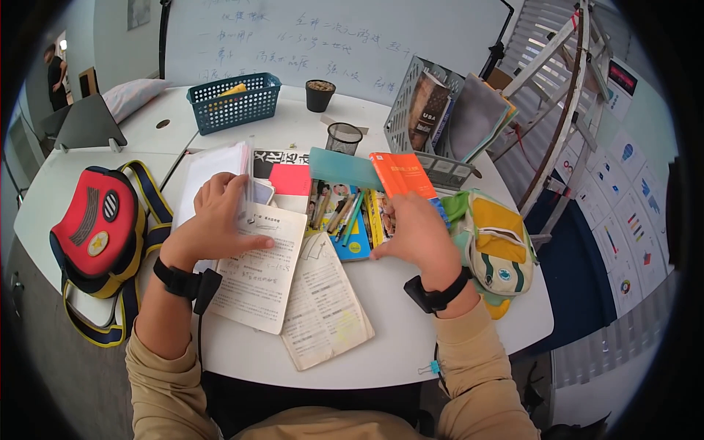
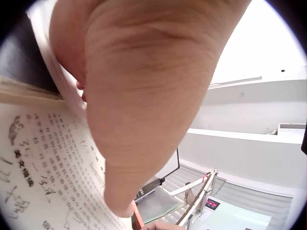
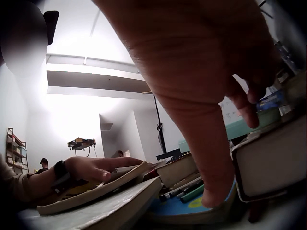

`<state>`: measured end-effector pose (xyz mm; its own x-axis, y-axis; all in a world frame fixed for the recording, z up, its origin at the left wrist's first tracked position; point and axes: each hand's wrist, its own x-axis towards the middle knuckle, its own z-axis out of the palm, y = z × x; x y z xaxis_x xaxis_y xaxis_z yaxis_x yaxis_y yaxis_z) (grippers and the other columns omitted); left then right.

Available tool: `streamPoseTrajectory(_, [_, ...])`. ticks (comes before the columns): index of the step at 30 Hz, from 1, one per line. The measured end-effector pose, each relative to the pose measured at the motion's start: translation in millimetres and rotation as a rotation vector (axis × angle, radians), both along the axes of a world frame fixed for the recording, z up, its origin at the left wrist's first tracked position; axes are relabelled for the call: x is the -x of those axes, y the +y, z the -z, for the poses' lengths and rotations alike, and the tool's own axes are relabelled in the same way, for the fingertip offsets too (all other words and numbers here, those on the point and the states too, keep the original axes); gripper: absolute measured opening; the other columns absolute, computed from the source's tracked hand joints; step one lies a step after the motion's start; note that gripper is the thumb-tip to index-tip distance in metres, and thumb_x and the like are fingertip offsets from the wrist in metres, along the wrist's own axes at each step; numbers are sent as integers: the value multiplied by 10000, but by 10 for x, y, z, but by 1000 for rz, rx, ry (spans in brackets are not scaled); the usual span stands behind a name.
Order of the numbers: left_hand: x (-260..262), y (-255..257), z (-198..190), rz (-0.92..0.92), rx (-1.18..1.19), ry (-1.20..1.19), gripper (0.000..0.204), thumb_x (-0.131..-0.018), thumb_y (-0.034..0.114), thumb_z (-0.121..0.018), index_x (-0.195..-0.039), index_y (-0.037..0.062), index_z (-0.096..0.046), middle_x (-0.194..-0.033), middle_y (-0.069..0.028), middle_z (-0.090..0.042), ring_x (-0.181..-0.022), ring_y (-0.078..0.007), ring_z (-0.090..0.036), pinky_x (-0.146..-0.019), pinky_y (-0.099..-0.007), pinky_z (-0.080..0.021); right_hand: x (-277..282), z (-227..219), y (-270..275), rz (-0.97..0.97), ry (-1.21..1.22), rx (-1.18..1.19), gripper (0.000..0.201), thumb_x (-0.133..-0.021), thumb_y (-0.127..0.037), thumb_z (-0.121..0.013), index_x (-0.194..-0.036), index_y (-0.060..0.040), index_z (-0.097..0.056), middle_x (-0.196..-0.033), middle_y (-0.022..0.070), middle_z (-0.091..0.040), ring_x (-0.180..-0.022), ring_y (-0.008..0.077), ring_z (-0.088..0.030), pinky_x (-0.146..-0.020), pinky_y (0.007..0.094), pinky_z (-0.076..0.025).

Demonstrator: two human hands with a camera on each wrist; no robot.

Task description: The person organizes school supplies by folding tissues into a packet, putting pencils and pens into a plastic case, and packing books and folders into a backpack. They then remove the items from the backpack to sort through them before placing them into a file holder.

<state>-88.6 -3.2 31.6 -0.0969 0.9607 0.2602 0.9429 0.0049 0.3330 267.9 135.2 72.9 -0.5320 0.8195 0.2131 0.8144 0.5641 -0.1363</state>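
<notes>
My left hand [image 1: 213, 224] rests over a stack of white papers [image 1: 207, 167] and the top of a printed book [image 1: 257, 282], thumb stretched across the page. In the left wrist view the palm hides most of its fingers. A second worn printed booklet [image 1: 330, 315] lies partly under that book. My right hand [image 1: 422, 238] is spread at the orange book [image 1: 403, 176], its fingers overlapping the lower edge. Its thumb points down beside several pencils [image 1: 345, 213] lying on a blue magazine [image 1: 356, 247]. A teal flat case [image 1: 343, 168] lies just beyond.
A red bag [image 1: 95, 220] sits at left, a yellow-and-cream bag [image 1: 499, 246] at right. Farther back stand a teal basket [image 1: 235, 103], a small pot [image 1: 320, 95], a mesh pen cup [image 1: 343, 138] and a grey file rack [image 1: 403, 110]. A ladder [image 1: 550, 125] stands behind.
</notes>
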Motion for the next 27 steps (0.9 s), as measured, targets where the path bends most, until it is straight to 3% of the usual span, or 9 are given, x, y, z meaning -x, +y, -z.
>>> streamPoseTrajectory(4, [-65, 93, 59, 81, -166, -90, 974, -923, 537, -905, -1627, -10, -515, -1622, -278, -481, -1542, -491, -434, -1327, -550, -312, 25, 228, 79, -89, -65, -313, 924, -525, -242, -1097, -1295, -42, -628, -1335, 215, -637, -1285, 441, -650, -1085, 511, -541])
streamPoseTrajectory(6, [-90, 127, 79, 88, -186, -87, 862, -970, 489, -868, -1595, -13, -550, -1609, -263, -507, -1533, -467, -458, -1322, -542, -318, 30, 314, 172, -137, 7, -410, 869, -566, -202, -1060, -1297, -36, -619, -1327, 215, -642, -1259, 442, -660, -1061, 511, -558])
streamPoseTrajectory(10, [-139, 137, 82, 99, -218, -52, 744, -1014, 441, -834, -1554, -13, -596, -1588, -245, -544, -1513, -442, -496, -1316, -525, -325, -11, 240, 287, -206, 116, -199, 768, -662, -134, -985, -1332, -47, -619, -1332, 198, -648, -1170, 439, -692, -979, 500, -597])
streamPoseTrajectory(13, [-104, 175, 125, 97, -204, -48, 747, -1016, 420, -832, -1591, 24, -568, -1626, -229, -514, -1544, -463, -458, -1327, -538, -326, -47, 26, 215, -178, 190, -70, 592, -737, -121, -920, -1280, -76, -687, -1302, 149, -672, -1103, 413, -726, -908, 483, -616])
streamPoseTrajectory(19, [-124, 171, 118, 93, -196, -41, 722, -1025, 408, -831, -1579, 20, -579, -1613, -224, -529, -1530, -437, -484, -1326, -527, -323, -198, -61, 402, -279, 238, -131, 250, -810, -207, -872, -1015, -81, -805, -1085, 93, -783, -1031, 359, -774, -899, 458, -629])
streamPoseTrajectory(22, [-116, 170, 129, 93, -197, -37, 722, -1026, 416, -831, -1578, 23, -580, -1612, -222, -531, -1529, -435, -485, -1324, -526, -324, -317, -220, 449, -211, 322, -161, 231, -814, -200, -851, -1014, -89, -816, -1057, 103, -804, -1012, 362, -780, -908, 447, -629])
streamPoseTrajectory(27, [-97, 181, 144, 98, -195, -39, 728, -1024, 427, -832, -1577, 25, -582, -1606, -223, -534, -1527, -429, -487, -1319, -526, -329, -334, -223, 398, -241, 221, -88, 265, -805, -159, -837, -1054, -75, -803, -1100, 122, -800, -1053, 363, -779, -911, 447, -625])
